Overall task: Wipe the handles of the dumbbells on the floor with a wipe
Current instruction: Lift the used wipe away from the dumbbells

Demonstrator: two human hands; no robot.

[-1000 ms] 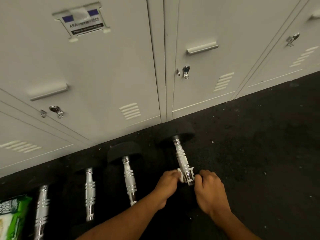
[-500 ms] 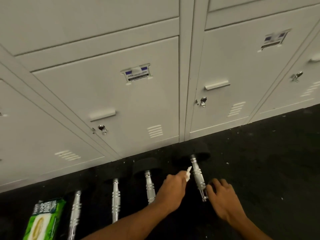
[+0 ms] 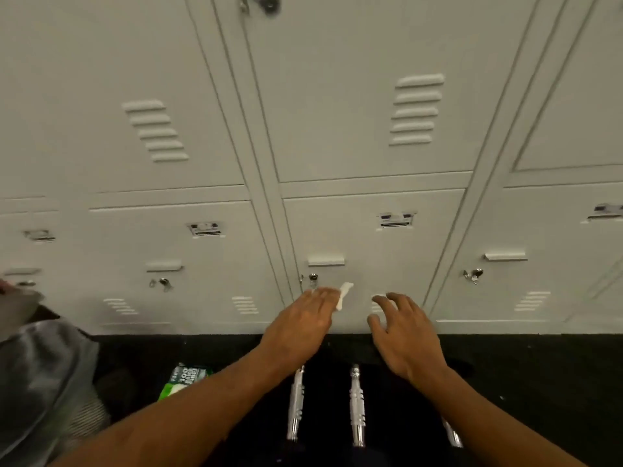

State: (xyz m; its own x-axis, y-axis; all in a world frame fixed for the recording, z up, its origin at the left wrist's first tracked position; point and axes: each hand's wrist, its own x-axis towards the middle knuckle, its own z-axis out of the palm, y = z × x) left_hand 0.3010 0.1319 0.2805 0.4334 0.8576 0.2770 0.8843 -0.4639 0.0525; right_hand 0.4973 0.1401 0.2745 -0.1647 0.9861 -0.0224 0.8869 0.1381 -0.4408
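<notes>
At centre frame the left hand pinches a small white wipe at its fingertips, clear of the floor, probably between handles. The right hand hovers beside it, fingers loosely spread, empty. Below them, chrome dumbbell handles lie side by side; a green wipe pack sits lower left.

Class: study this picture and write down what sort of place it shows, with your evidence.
Most likely a gym locker room: stacked white metal lockers with keyed locks, chrome-handled dumbbells lined up on the dark floor, and a wipe pinched in the left hand.
</notes>
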